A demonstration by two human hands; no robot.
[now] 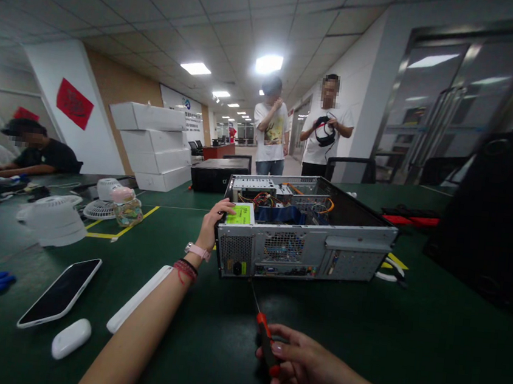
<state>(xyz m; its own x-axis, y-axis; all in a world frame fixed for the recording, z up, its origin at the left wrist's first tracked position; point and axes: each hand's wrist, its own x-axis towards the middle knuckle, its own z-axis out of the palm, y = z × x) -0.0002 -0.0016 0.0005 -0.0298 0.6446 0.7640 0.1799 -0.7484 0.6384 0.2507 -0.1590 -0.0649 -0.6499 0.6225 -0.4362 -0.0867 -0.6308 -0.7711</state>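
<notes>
R hand [296,358], grip clamped round a red-black screwdriver [263,324], angles it at the lower rear of the PC case [312,247]. L hand [211,224] lies over the PSU [234,254] corner, prob. steadying the case on the bench [208,346]; can't tell if it's clamped.

My screwdriver [267,343] has a red-and-black handle, and the computer case [354,263] I face is silver-grey outside, with dotted and honeycomb-like vent patterns. Its label [241,213] is bright lime with dark print; inside I see a dark blue ribbon cable [281,215] and an orange cable [329,207]. My watch strap [199,251] is pale pink, my bracelets [185,270] red and dark. The tabletop [337,341] is deep green, lined with yellow tape [142,220]; my phone [61,294] is black-screened, white-edged, the earbud case [71,339] plain white.
</notes>
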